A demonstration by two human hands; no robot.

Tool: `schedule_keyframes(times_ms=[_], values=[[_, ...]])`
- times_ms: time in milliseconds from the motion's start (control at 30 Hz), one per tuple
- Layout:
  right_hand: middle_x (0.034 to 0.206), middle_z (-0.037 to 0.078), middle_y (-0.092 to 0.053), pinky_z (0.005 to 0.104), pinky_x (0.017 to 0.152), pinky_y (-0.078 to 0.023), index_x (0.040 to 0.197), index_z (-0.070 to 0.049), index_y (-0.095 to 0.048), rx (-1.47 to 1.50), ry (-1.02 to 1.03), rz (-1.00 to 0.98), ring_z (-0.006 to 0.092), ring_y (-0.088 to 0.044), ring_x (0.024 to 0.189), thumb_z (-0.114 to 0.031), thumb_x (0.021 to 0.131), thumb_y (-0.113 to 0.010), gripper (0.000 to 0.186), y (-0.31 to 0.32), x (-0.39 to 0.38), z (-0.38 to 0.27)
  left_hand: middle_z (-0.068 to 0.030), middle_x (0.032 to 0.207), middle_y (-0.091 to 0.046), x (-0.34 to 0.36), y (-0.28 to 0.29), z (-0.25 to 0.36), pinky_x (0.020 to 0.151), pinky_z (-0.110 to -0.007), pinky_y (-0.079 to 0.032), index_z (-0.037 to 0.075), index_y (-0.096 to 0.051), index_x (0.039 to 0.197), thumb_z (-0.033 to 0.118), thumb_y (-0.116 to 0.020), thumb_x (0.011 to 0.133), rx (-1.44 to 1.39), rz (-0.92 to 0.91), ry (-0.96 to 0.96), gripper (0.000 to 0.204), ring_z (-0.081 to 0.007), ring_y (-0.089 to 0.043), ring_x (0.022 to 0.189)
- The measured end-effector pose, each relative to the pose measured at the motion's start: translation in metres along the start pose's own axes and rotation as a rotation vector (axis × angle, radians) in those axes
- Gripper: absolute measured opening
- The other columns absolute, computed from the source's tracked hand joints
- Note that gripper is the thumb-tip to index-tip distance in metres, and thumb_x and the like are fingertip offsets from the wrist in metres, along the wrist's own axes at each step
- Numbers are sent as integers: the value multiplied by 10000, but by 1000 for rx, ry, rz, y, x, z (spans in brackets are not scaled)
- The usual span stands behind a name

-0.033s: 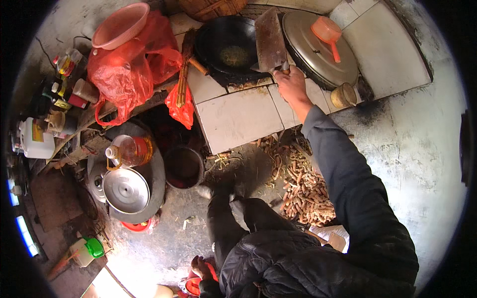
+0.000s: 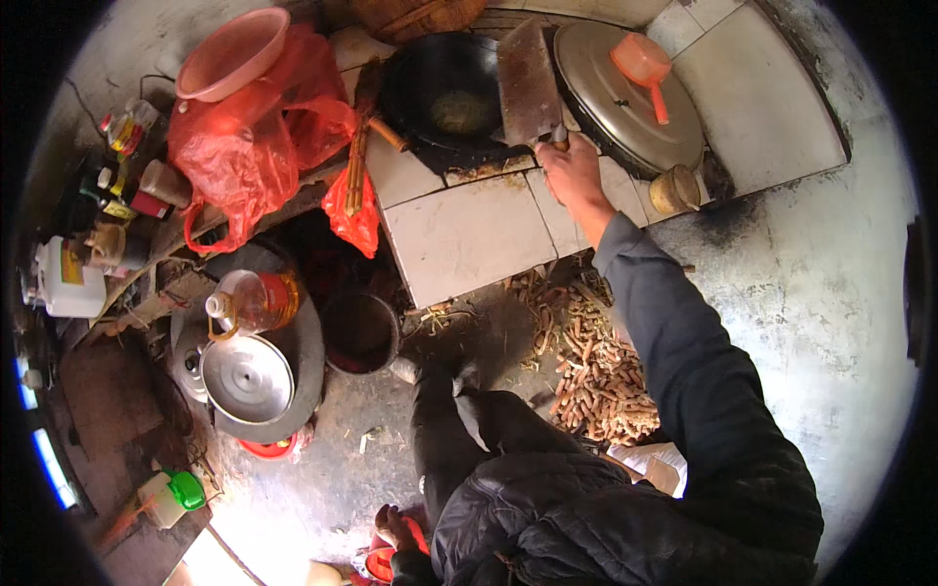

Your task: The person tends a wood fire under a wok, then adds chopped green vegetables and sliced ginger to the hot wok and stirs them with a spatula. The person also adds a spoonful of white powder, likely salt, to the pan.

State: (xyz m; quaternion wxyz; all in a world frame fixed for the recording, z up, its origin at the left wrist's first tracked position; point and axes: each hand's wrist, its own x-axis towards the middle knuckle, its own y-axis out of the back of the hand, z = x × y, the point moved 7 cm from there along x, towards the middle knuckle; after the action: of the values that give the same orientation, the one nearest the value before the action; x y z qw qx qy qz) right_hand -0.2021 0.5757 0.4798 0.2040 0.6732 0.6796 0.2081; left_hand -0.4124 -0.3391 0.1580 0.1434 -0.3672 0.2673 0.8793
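Note:
My right hand (image 2: 569, 171) is closed on the handle of a broad, flat metal blade (image 2: 528, 83), held between a black wok (image 2: 440, 88) and a large metal lid (image 2: 616, 117). An orange dipper (image 2: 640, 59) rests on the lid. A small tan container (image 2: 674, 190) stands to the right of my wrist. Low at the bottom, my left hand (image 2: 393, 527) hangs with loosely bent, parted fingers beside a red plastic item (image 2: 381, 562), partly hidden by my body.
Red bags (image 2: 234, 156), a pink basin (image 2: 225, 54) and bottles (image 2: 127, 132) crowd the left shelf. Below are an oil bottle (image 2: 264, 298), a metal lid (image 2: 244, 381) and a dark bucket (image 2: 357, 332). Corn cobs (image 2: 601, 391) lie under the tiled stove edge (image 2: 469, 234).

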Motion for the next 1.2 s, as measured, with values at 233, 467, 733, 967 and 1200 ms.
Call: schedule_keyframes(times_ms=[233,467,733,967,1200], values=[[769,-20,-545,311,597,-426,960,-45,-591,132,103,16,89,-475,675,-161,1005,-755,206,14,-35,5,-93,1080,-760,45,-86,126,640,-311,-500,59,-656,1327,199,-695,986,-30,0,19,371,-201,-703,839],[761,0,-532,364,623,-435,933,-47,-561,104,-69,-71,123,-480,693,-198,990,-751,249,0,-50,33,-84,1123,-766,9,-230,374,747,-306,-542,-4,-704,1280,197,-685,1018,31,-261,-308,330,-178,-717,941],[616,16,-568,299,430,-373,857,-96,-598,610,-715,-665,111,-523,476,-241,1081,-644,270,-50,-195,12,-133,1489,-610,-161,-388,466,1146,-398,-455,-35,-512,1512,192,-805,979,-143,-1050,-300,649,-229,-588,1329],[784,3,-609,303,682,-448,880,-69,-616,735,-571,-1106,99,-560,769,-471,1135,-528,485,-82,-224,2,-224,1567,-528,-221,-449,472,1167,-472,-452,-27,-297,1639,629,-771,937,-411,-875,-280,1071,-320,-573,1366],[943,125,-697,460,676,-551,1074,-51,-667,284,310,-1072,327,-689,800,-442,1104,-539,413,-46,-162,-12,-221,1543,-542,-243,-488,460,1168,-481,-459,24,-131,1717,535,-540,1112,-529,-690,-149,892,-341,-578,1369]])
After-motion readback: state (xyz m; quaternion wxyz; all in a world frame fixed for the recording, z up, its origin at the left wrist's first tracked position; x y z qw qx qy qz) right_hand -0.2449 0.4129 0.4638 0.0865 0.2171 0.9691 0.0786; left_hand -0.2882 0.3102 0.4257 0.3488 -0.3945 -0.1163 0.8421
